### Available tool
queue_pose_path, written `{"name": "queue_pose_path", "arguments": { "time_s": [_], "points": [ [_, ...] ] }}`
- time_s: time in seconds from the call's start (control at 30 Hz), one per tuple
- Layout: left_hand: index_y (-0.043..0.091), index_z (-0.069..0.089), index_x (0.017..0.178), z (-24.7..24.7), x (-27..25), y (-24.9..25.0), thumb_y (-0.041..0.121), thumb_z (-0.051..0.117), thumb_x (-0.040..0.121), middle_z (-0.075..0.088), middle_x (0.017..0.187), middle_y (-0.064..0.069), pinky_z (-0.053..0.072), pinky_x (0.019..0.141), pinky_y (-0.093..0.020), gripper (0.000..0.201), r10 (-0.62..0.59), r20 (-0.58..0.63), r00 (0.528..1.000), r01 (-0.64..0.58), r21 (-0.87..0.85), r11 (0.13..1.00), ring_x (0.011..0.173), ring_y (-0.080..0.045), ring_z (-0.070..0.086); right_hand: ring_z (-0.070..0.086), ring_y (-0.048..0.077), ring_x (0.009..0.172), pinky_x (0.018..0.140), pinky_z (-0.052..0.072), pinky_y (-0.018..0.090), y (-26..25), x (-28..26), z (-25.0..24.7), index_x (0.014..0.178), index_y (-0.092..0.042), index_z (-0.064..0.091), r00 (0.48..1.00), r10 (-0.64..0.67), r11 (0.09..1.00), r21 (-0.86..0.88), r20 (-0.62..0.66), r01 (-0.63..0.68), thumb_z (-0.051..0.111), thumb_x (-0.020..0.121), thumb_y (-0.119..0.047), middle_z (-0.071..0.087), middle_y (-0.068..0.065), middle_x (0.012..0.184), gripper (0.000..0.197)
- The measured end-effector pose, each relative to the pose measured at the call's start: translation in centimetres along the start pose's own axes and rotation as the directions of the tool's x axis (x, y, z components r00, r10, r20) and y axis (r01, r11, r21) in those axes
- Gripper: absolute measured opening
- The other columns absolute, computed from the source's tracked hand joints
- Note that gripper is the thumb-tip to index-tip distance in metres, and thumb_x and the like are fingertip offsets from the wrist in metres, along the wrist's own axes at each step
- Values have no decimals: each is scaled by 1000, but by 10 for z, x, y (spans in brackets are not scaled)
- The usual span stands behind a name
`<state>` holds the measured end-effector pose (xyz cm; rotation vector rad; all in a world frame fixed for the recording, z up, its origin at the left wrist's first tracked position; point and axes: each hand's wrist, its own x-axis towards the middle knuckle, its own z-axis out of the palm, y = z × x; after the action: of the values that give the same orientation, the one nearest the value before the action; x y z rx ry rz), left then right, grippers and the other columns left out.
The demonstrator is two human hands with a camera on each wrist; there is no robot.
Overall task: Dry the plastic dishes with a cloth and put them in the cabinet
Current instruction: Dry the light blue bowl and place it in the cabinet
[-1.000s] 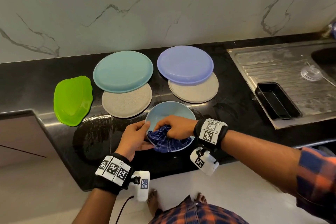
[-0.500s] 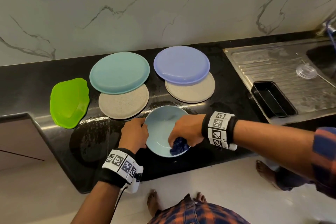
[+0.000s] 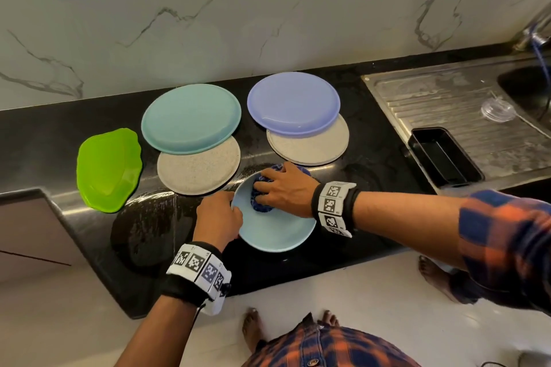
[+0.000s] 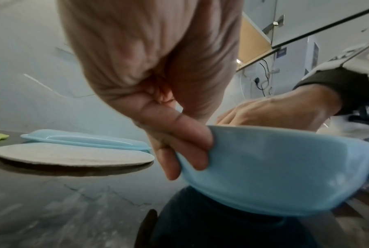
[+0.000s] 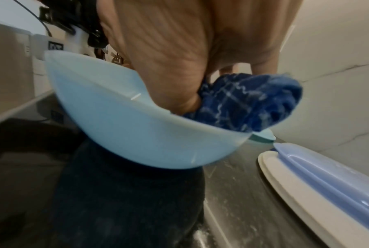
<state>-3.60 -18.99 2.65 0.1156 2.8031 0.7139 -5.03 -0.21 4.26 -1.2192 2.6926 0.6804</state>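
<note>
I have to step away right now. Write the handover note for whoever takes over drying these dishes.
Left hand: grips the rim of the light blue plastic bowl, tilted on the black stone counter.
Right hand: holds the bunched dark blue checked cloth against the bowl's far inner wall.
Waiting on the counter: teal plastic plate overlapping a beige speckled plate; lavender plastic plate overlapping a second beige plate; lime green wavy-edged plate.
Done: nothing visibly stored.
Left: finish wiping the bowl, dry the five plates, put everything in the cabinet.
</note>
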Motion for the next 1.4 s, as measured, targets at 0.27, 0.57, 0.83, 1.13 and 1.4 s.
{"name": "queue_pose_path", "arguments": {
  "time_s": [0.27,0.57,0.83,1.13,1.4],
  "points": [
    [11,70,106,10,-9,8,9,56,87,71,102,-15,45,81,-37,23,-79,-69,995,73,-83,994,99,-37,63,65,30,92,67,40,32,-21,-29,-20,102,-15,70,939,194,934,240,283,-265,52,92,-27,70,6,98,24],
    [22,69,116,11,-8,2,22,56,91,72,108,-13,47,84,-40,28,-106,-57,993,105,-18,994,103,-39,63,53,21,67,63,40,29,-1,-18,-12,76,-12,62,810,265,93,822,523,-561,54,90,-15,59,7,73,16],
    [36,65,121,0,-13,-2,35,46,103,73,102,1,60,56,-31,26,-111,185,976,190,-495,848,74,-17,71,65,24,95,91,53,44,-29,-4,-1,107,-22,63,576,608,-359,836,546,-415,57,80,-16,68,2,104,29],
    [24,65,123,-4,-4,-10,28,41,106,74,100,-12,61,60,-34,30,-158,421,893,443,-763,471,71,-28,73,57,23,103,87,44,32,-40,8,-15,128,-18,62,829,361,-173,904,427,-391,48,86,4,64,9,123,49],
    [24,63,125,6,0,-5,23,49,104,73,93,-9,58,50,-29,25,-182,346,921,388,-756,527,54,-20,68,59,21,105,99,48,36,4,-14,-26,124,-24,67,914,25,355,851,404,-386,45,80,7,68,2,120,58]
  ]
}}
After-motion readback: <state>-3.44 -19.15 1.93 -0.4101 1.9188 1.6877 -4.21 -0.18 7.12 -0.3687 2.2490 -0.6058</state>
